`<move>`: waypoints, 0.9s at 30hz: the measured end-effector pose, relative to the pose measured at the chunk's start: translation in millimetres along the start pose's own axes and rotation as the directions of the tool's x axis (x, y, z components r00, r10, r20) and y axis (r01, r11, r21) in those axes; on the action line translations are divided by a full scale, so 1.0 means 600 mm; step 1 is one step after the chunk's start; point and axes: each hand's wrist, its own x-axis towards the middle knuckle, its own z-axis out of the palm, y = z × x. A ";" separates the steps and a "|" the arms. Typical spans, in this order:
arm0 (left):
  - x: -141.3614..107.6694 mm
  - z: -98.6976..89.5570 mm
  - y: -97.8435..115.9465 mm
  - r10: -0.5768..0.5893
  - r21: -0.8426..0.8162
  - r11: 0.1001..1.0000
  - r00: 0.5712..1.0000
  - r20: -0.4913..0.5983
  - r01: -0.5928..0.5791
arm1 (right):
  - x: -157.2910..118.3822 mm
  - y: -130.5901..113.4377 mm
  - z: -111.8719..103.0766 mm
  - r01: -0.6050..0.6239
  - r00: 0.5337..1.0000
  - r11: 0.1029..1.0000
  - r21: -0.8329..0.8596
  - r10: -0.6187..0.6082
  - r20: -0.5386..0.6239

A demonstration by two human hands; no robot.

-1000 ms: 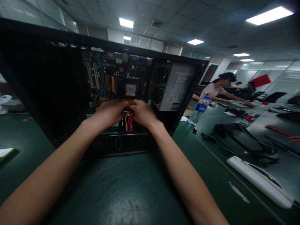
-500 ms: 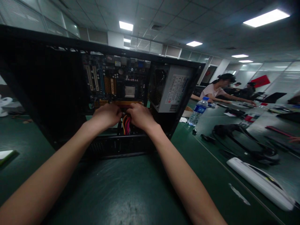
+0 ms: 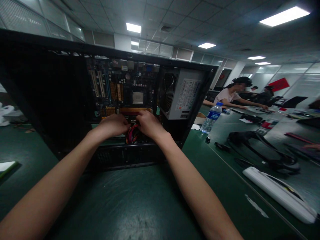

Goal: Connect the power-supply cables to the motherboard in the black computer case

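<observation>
A black computer case [image 3: 130,155] stands in front of me with its side open. Inside, a motherboard [image 3: 130,78] carries slots and a square metallic chip, and a silver power supply [image 3: 188,95] with a fan sits at the right. Both hands reach below the orange memory slots [image 3: 135,110]. Between them a bundle of coloured cables [image 3: 133,134] bends in a loop. My left hand [image 3: 113,125] is closed, its fingertips at the bundle's left side. From the right, my right hand [image 3: 150,123] is closed at the bundle's upper end. The cable ends are hidden by my fingers.
On the green table [image 3: 120,200], a water bottle [image 3: 212,118] stands right of the case. Farther right lie a black strapped headset [image 3: 262,150] and a long white device [image 3: 278,195]. Across the table sits a person [image 3: 231,93]. A green-edged white item [image 3: 8,166] lies left.
The cable bundle has swung left and now bends in a wider loop between my hands. My left hand has dipped slightly; my right hand has barely moved.
</observation>
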 end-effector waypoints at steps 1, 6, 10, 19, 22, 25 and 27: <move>-0.001 0.000 0.002 -0.014 0.020 1.000 1.000 -0.004 0.014 | 0.001 0.001 0.001 0.000 1.000 1.000 0.008 0.000 0.003; -0.014 -0.001 0.021 -0.031 0.030 0.999 0.999 -0.015 0.032 | -0.001 0.000 -0.001 -0.011 1.000 1.000 0.011 0.011 -0.016; -0.017 0.002 0.024 -0.026 0.034 0.999 0.999 -0.020 0.026 | -0.007 -0.002 -0.006 -0.023 0.999 0.999 -0.026 0.022 -0.031; -0.002 0.013 0.017 0.029 -0.045 0.999 0.999 -0.025 -0.030 | -0.008 -0.002 -0.007 -0.059 0.998 0.998 0.009 0.059 0.031; -0.002 0.016 0.016 0.024 -0.029 0.999 0.997 -0.073 -0.026 | -0.008 -0.001 -0.007 -0.057 0.998 0.998 0.019 0.056 0.038; 0.001 0.018 0.014 0.034 -0.025 0.999 0.996 -0.087 -0.036 | -0.007 -0.002 -0.007 -0.059 0.997 0.998 0.027 0.057 0.046; 0.002 0.019 0.012 0.041 -0.034 0.998 0.996 -0.078 -0.044 | -0.007 -0.003 -0.008 -0.064 0.997 0.998 0.028 0.063 0.053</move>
